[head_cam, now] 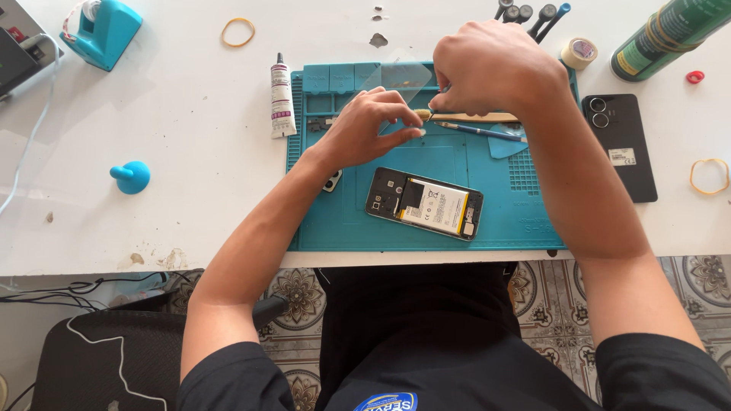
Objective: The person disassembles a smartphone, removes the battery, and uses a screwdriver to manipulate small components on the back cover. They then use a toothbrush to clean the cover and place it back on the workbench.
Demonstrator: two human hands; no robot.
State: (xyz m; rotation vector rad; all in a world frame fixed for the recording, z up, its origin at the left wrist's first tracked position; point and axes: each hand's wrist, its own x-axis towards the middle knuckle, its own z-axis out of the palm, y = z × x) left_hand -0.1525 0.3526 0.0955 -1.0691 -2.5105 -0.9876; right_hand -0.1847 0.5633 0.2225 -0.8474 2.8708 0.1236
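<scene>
An opened phone point(424, 203) with its battery showing lies on a teal work mat point(343, 221). Above it, my left hand point(367, 125) pinches something tiny between thumb and fingertips; what it is cannot be made out. My right hand point(487, 65) is closed on a thin tool whose tip meets the left fingertips near a wooden-handled brush point(480, 117). A blue pen-like pick point(480, 131) and a blue triangular pick point(504, 144) lie beside them. A clear plastic sheet point(400, 72) rests at the mat's far edge.
The phone's black back cover point(620, 144) lies right of the mat. A glue tube point(282, 99) stands left of it. Also around are a blue suction cup point(132, 176), rubber bands point(237, 32), a tape roll point(579, 52), a green can point(670, 34), screwdrivers point(533, 13) and a teal tape dispenser point(103, 29).
</scene>
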